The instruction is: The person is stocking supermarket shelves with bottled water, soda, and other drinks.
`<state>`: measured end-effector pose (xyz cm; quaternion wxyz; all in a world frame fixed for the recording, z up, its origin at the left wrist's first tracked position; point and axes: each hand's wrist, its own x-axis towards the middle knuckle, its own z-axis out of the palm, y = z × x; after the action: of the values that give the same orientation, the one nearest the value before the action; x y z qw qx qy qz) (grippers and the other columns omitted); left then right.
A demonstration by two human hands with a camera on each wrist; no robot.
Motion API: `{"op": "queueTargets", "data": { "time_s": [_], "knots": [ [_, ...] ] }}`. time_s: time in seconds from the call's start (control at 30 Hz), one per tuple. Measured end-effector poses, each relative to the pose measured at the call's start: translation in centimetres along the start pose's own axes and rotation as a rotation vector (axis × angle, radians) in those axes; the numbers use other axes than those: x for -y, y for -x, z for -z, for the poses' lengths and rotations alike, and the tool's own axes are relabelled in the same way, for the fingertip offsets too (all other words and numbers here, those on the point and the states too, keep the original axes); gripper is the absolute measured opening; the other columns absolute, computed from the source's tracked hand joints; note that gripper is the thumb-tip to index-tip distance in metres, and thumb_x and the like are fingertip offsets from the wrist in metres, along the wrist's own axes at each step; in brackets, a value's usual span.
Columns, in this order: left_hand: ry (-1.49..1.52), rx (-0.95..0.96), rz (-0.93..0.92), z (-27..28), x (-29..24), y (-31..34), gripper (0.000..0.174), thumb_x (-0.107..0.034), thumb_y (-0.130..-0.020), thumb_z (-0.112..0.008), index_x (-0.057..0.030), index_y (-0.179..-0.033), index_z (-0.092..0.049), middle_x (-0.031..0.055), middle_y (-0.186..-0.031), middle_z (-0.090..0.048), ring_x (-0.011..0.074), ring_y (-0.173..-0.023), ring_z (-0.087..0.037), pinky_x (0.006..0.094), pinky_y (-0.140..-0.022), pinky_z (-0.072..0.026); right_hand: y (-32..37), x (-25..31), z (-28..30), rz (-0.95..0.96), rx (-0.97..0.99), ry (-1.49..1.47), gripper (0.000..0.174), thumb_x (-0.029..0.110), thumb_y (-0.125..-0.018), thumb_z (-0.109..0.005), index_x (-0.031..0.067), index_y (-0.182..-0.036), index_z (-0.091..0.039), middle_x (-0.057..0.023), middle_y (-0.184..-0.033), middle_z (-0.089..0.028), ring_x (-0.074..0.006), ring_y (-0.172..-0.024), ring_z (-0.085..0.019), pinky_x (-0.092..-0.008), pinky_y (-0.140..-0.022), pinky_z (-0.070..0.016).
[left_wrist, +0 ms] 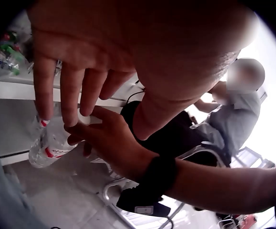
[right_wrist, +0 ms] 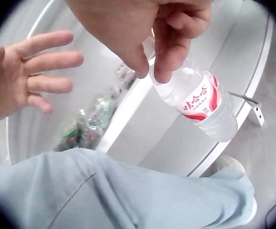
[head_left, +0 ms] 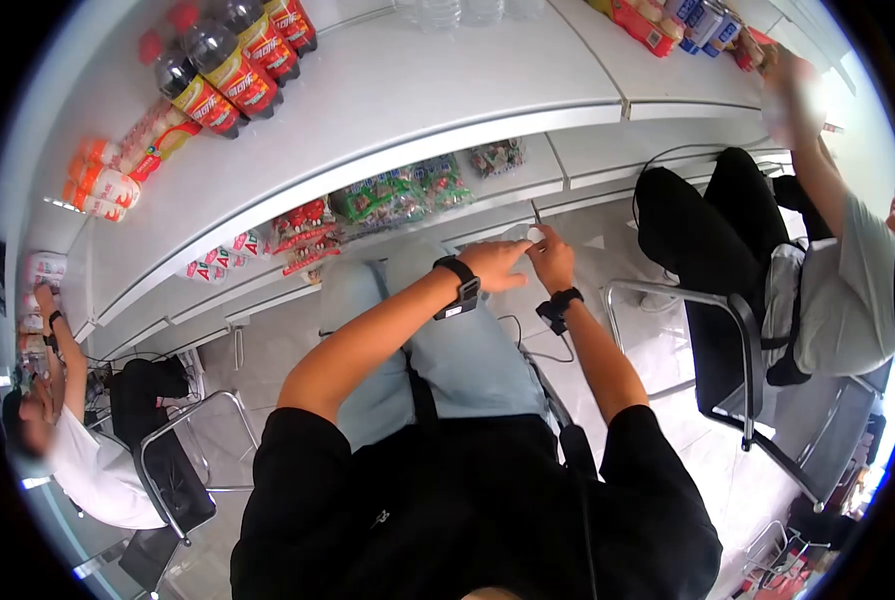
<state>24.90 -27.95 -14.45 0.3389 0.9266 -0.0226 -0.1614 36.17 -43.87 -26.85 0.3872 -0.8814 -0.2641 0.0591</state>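
A clear plastic water bottle with a red and white label hangs tilted from my right hand. In the right wrist view the thumb and forefinger pinch it at the neck end, and they hide most of the cap. My left hand is beside it with fingers straight and spread, nothing in its grasp. From the left wrist view, the left fingertips overlap the upper part of the bottle, which hangs beyond them in front of the shelf.
Cola bottles stand on the upper shelf, with orange-capped bottles farther left. Bagged snacks lie on the lower shelf. One person sits on a chair to the right; another person sits at the left.
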Motion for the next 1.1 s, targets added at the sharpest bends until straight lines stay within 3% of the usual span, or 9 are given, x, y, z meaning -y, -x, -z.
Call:
{"op": "queueTargets", "data": {
  "time_s": [0.1,0.27,0.53,0.63,0.8,0.87,0.93,1.0,1.1],
  "knots": [
    [-0.075,-0.01,0.118,-1.5,2.8,-3.8,0.062,-0.018,-0.086,-0.052,-0.0063,-0.145,-0.038,0.0219,-0.138,-0.054,0.036,-0.122,-0.057,0.0453,-0.1,-0.0475,-1.8,-1.9,-4.2,-0.061,0.029,-0.067,0.043,0.027,-0.079,-0.076,0.0165,-0.119,-0.066,-0.0105,-0.078,-0.072,-0.031,-0.072,-0.07,-0.0421,-0.065,-0.0547],
    [-0.069,0.127,0.196,-1.5,6.6,-6.0,0.062,-0.015,-0.088,-0.048,-0.0064,-0.147,-0.035,0.0203,-0.144,-0.048,0.0364,-0.124,-0.055,0.0464,-0.1,-0.047,-3.9,-3.3,-8.6,-0.062,-0.037,-0.054,0.042,0.03,-0.082,-0.074,0.0201,-0.122,-0.064,-0.011,-0.078,-0.072,-0.0315,-0.072,-0.07,-0.0431,-0.065,-0.0543],
    [0.019,0.069,0.256,-2.4,9.5,-10.0,0.062,-0.012,-0.089,-0.047,-0.0048,-0.149,-0.033,0.02,-0.147,-0.045,0.035,-0.133,-0.047,0.044,-0.109,-0.0409,-6.7,-3.2,-12.5,-0.227,0.039,0.094,0.027,0.028,-0.088,-0.063,0.0106,-0.109,-0.062,-0.021,-0.083,-0.07,-0.0428,-0.082,-0.067,-0.0527,-0.071,-0.0525],
    [-0.023,0.055,0.236,-3.2,10.8,-11.1,0.054,-0.013,-0.09,-0.047,-0.0052,-0.143,-0.039,0.0175,-0.147,-0.045,0.0354,-0.13,-0.05,0.0469,-0.105,-0.0444,-7.5,-2.9,-12.9,-0.249,0.101,0.086,0.027,0.025,-0.086,-0.062,0.0003,-0.097,-0.061,-0.0271,-0.087,-0.067,-0.0459,-0.087,-0.065,-0.0524,-0.073,-0.0522],
    [-0.038,0.087,0.204,-3.2,11.4,-11.3,0.053,-0.013,-0.091,-0.046,-0.0054,-0.143,-0.038,0.0192,-0.146,-0.046,0.0369,-0.126,-0.053,0.0482,-0.103,-0.0458,-7.6,-4.6,-14.2,-0.16,0.114,-0.071,0.028,0.025,-0.084,-0.067,0.002,-0.099,-0.062,-0.0243,-0.093,-0.069,-0.0436,-0.092,-0.066,-0.052,-0.077,-0.0522],
    [0.003,-0.008,0.173,-5.3,13.2,-11.6,0.053,-0.012,-0.091,-0.044,-0.004,-0.143,-0.038,0.0219,-0.143,-0.048,0.0388,-0.124,-0.054,0.0489,-0.103,-0.0453,-7.9,-4.7,-14.0,-0.146,0.11,-0.133,0.029,0.024,-0.083,-0.068,0.0024,-0.101,-0.062,-0.0236,-0.094,-0.069,-0.0433,-0.093,-0.065,-0.0508,-0.078,-0.0522],
    [0.06,-0.012,0.104,-4.2,12.1,-11.0,0.053,-0.006,-0.088,-0.042,-0.0031,-0.141,-0.04,0.0225,-0.144,-0.046,0.038,-0.132,-0.046,0.0449,-0.109,-0.0397,-7.6,-4.7,-13.3,-0.173,0.125,-0.196,0.03,0.023,-0.083,-0.069,0.0027,-0.104,-0.062,-0.0234,-0.097,-0.069,-0.0429,-0.095,-0.065,-0.0494,-0.079,-0.0521],
    [0.117,0.02,0.028,-2.5,10.4,-9.6,0.054,-0.006,-0.088,-0.045,-0.0047,-0.141,-0.043,0.0215,-0.143,-0.047,0.0367,-0.131,-0.048,0.0435,-0.109,-0.0396,-7.0,-5.3,-11.7,-0.007,0.049,-0.189,0.027,0.019,-0.083,-0.069,0.0029,-0.104,-0.062,-0.0233,-0.103,-0.067,-0.0426,-0.095,-0.064,-0.0477,-0.08,-0.0519],
    [0.171,-0.018,-0.083,-1.2,7.8,-6.8,0.052,-0.009,-0.09,-0.05,-0.0071,-0.142,-0.045,0.0213,-0.139,-0.051,0.0356,-0.127,-0.052,0.0426,-0.107,-0.0423,-5.7,-4.4,-6.8,0.049,0.197,-0.354,0.032,0.007,-0.083,-0.066,0.0032,-0.115,-0.064,-0.0182,-0.107,-0.069,-0.0321,-0.094,-0.069,-0.0379,-0.082,-0.0548]
  ]
}}
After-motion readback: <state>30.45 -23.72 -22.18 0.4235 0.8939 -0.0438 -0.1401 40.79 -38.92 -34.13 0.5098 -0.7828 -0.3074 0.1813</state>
